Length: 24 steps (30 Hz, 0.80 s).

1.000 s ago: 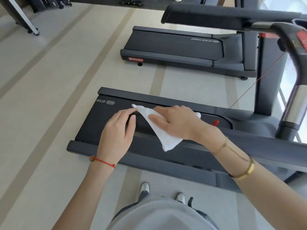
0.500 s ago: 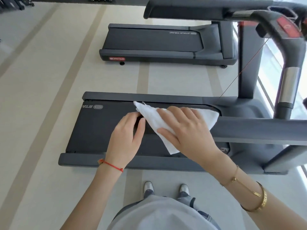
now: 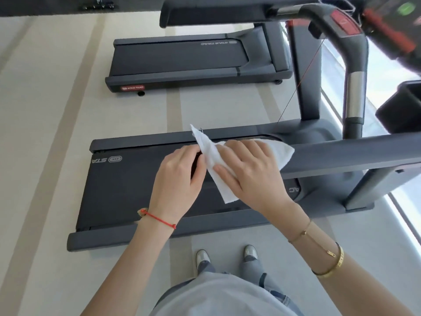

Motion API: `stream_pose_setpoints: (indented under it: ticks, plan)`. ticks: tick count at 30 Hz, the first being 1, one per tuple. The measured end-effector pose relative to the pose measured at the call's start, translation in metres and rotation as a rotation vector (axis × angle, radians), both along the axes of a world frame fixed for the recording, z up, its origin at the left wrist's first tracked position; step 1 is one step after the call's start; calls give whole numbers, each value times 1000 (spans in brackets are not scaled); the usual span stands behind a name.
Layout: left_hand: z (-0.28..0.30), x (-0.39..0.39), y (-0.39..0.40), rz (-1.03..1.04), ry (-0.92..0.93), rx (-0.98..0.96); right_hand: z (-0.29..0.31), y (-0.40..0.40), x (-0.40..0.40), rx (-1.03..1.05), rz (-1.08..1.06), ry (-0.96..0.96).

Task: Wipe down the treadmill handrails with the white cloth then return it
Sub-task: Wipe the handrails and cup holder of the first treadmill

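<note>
1. A gym is showing here: two treadmills, the near treadmill (image 3: pixel 141 190) and a second treadmill (image 3: pixel 182 62), are standing side by side.
2. Pale striped flooring (image 3: pixel 57 133) is running beneath; more equipment (image 3: pixel 96 5) is sitting beyond.

Person seen from above: bare forearms; red cord bracelet (image 3: pixel 157 218) on left wrist; thin gold chain (image 3: pixel 303 233) and gold bangle (image 3: pixel 332 267) on right; grey top (image 3: pixel 223 295), grey trousers (image 3: pixel 250 267), pale shoes (image 3: pixel 202 256).
</note>
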<state>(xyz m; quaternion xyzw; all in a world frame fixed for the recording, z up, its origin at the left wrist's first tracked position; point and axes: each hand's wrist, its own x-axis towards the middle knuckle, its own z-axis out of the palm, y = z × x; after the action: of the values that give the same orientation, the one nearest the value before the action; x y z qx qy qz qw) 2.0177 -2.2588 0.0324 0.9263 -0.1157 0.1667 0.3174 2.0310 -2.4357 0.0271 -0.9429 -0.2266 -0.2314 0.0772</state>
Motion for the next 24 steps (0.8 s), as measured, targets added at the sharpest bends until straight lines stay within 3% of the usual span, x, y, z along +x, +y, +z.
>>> stream_pose_setpoints:
  ticks: [8,24]
  plan:
    - [8,8,-53,-32,-47,76,-8,-73,-3,52,-126,-69]
    - [12,31,-266,-143,-10,75,-8,-334,11,44,-237,-145]
